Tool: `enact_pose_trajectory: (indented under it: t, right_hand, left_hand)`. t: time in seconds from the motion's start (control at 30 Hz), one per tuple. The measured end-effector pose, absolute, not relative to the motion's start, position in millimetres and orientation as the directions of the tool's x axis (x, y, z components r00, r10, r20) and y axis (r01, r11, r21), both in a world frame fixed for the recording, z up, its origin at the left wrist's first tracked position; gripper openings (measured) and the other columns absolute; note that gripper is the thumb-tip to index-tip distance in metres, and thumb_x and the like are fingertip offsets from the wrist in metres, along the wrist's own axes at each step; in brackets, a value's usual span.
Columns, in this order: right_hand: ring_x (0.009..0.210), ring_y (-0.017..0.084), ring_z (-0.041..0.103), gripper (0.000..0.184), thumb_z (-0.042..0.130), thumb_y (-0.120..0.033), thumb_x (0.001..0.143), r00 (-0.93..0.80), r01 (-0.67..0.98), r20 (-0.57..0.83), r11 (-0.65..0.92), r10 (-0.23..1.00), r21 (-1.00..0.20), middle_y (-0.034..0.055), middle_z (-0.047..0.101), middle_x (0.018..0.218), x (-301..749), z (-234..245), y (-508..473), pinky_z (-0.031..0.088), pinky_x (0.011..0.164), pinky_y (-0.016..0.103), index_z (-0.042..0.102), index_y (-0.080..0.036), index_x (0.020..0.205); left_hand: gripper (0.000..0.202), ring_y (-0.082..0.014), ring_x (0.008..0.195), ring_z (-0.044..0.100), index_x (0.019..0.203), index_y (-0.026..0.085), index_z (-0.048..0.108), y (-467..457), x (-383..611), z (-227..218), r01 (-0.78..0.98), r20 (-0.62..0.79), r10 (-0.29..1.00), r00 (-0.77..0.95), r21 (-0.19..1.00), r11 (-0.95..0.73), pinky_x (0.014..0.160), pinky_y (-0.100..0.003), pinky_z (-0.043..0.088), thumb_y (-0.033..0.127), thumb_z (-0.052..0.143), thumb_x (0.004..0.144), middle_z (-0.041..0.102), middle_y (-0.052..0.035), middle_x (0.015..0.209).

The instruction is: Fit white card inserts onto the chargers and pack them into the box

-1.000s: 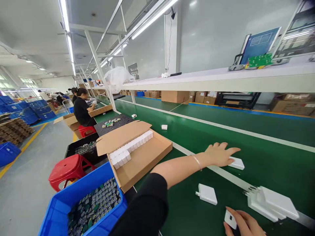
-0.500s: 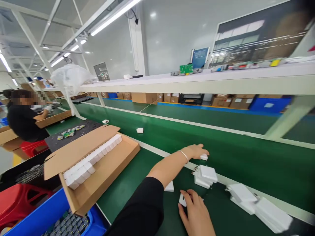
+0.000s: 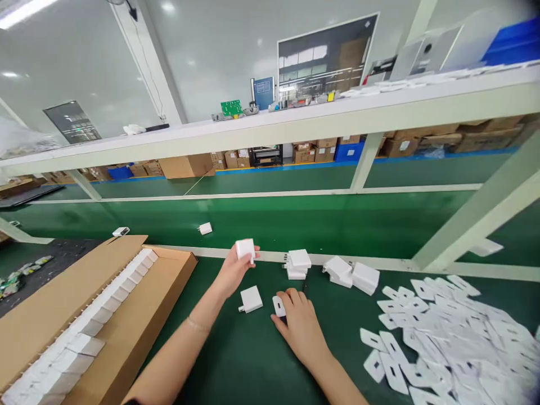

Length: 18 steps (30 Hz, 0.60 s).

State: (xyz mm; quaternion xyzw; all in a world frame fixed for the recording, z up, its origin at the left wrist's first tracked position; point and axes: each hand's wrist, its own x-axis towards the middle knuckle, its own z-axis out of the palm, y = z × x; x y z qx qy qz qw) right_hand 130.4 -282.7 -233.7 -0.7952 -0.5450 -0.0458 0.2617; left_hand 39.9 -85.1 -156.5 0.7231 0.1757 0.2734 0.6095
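Observation:
My left hand [image 3: 233, 274] is raised above the green bench, its fingers closed around a white charger [image 3: 245, 249]. Lower and to the right, my right hand [image 3: 300, 323] rests at the bench with thumb and fingers on a white slotted cover plate [image 3: 279, 305]. Something dark shows under that plate; I cannot make it out. Between the hands lies another white charger [image 3: 251, 299], flat on the bench. Just beyond the right hand sits a small stack of white chargers [image 3: 298, 259], prongs pointing left. More chargers [image 3: 365, 278] lie to their right.
A long open cardboard box [image 3: 169, 287] at left holds a row of white chargers. Loose white slotted plates [image 3: 455, 332] form a pile at right. A single charger [image 3: 205, 228] lies on the green strip behind. A white shelf [image 3: 270, 129] on slanted posts runs above the bench.
My left hand has drawn back from the far strip and now holds a charger up. The view has swung right, bringing the plate pile into sight. The right hand keeps its piece.

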Motion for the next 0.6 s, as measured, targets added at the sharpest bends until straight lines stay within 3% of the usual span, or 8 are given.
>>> enact_pose_trajectory:
  t: [0.07, 0.13, 0.23, 0.33, 0.47, 0.6]
  right_hand:
    - [0.098, 0.027, 0.059, 0.029, 0.059, -0.010, 0.090, 0.402, 0.891, 0.343, -0.276, 0.849, -0.360, 0.0100, 0.060, 0.110, 132, -234, -281, 0.052, 0.082, 0.044, 0.065, -0.019, 0.117]
    - [0.096, 0.026, 0.060, 0.035, 0.053, -0.002, 0.089, 0.394, 0.890, 0.336, -0.263, 0.855, -0.372, 0.0091, 0.061, 0.109, 133, -233, -281, 0.052, 0.083, 0.044, 0.065, -0.019, 0.118]
    - [0.094, 0.025, 0.060, 0.041, 0.053, 0.000, 0.087, 0.403, 0.866, 0.335, -0.237, 0.852, -0.440, 0.0079, 0.062, 0.110, 131, -226, -285, 0.052, 0.083, 0.044, 0.062, -0.020, 0.121]
    - [0.092, 0.022, 0.062, 0.035, 0.055, -0.006, 0.090, 0.460, 0.789, 0.386, -0.169, 0.800, -0.590, 0.0064, 0.062, 0.113, 128, -210, -291, 0.054, 0.081, 0.040, 0.060, -0.022, 0.121]
    - [0.104, 0.019, 0.063, 0.032, 0.058, -0.010, 0.092, 0.491, 0.724, 0.571, 0.055, 0.658, -0.687, 0.0057, 0.063, 0.114, 122, -190, -296, 0.054, 0.089, 0.034, 0.058, -0.024, 0.121]
    - [0.106, 0.019, 0.063, 0.037, 0.063, -0.009, 0.090, 0.473, 0.703, 0.664, 0.206, 0.580, -0.681, 0.0058, 0.064, 0.113, 117, -179, -301, 0.054, 0.090, 0.034, 0.057, -0.025, 0.123]
  left_hand:
    - [0.039, -0.0241, 0.116, 0.064, 0.127, 0.019, 0.051, -107, 10, -165, -0.196, 0.190, 0.610, 0.769, 0.979, -0.057, 0.085, -0.031, 0.054, 0.036, 0.065, 0.095, 0.062, -0.0159, 0.132]
    - [0.034, -0.0244, 0.120, 0.063, 0.121, 0.022, 0.056, -122, -10, -173, -0.267, 0.228, 0.575, 0.785, 0.964, -0.018, 0.092, -0.033, 0.054, 0.027, 0.072, 0.091, 0.061, -0.0120, 0.134]
    - [0.029, -0.0307, 0.131, 0.058, 0.118, 0.025, 0.061, -132, -22, -180, -0.317, 0.265, 0.486, 0.833, 0.948, 0.026, 0.098, -0.043, 0.055, 0.021, 0.071, 0.092, 0.054, -0.0097, 0.139]
    - [0.028, -0.0357, 0.136, 0.053, 0.120, 0.027, 0.063, -134, -21, -183, -0.296, 0.232, 0.420, 0.877, 0.951, 0.093, 0.099, -0.050, 0.056, 0.018, 0.068, 0.093, 0.051, -0.0096, 0.138]
    - [0.027, -0.0313, 0.132, 0.055, 0.118, 0.025, 0.066, -138, -16, -188, -0.264, 0.228, 0.401, 0.887, 0.964, 0.035, 0.100, -0.042, 0.056, 0.018, 0.069, 0.093, 0.051, -0.0098, 0.133]
    - [0.029, -0.0180, 0.104, 0.065, 0.122, 0.027, 0.066, -146, -15, -191, -0.231, 0.191, 0.363, 0.912, 0.971, 0.070, 0.093, -0.034, 0.056, 0.021, 0.068, 0.094, 0.047, -0.0073, 0.131]
